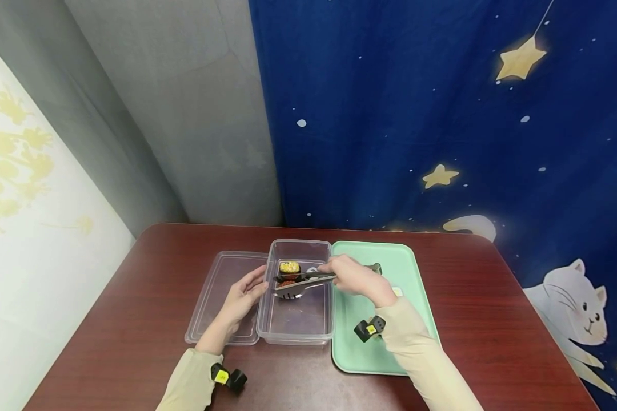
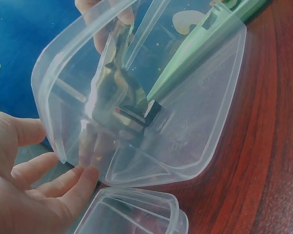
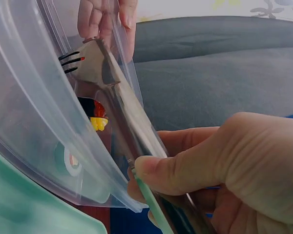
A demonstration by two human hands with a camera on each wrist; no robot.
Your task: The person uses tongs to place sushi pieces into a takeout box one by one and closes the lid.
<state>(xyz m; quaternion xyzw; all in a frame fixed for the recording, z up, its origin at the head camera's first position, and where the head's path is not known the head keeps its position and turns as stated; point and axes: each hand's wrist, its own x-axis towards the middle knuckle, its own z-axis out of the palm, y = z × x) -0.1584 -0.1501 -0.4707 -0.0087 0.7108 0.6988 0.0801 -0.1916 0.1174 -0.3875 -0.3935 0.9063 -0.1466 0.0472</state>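
My right hand point(image 1: 357, 278) grips metal tongs point(image 3: 132, 112) by their arms, with the thumb along one side. The slotted tongs head reaches into a clear plastic container point(image 1: 298, 325). Red and black show through its slots; I cannot tell whether a toy-like sushi piece with a red top point(image 1: 287, 283) is between the tongs' ends. Just behind it in the container sits a sushi piece with a yellow top point(image 1: 289, 267); a round white-rimmed piece point(image 3: 72, 161) is beside it. My left hand point(image 1: 241, 299) has its loosely extended fingers at the container's left wall.
A clear lid point(image 1: 205, 311) lies left of the container, partly under my left hand. To the right, a light green tray point(image 1: 352, 357) touches or nearly touches the container. A small pale piece point(image 1: 397, 291) on it is partly hidden by my right wrist.
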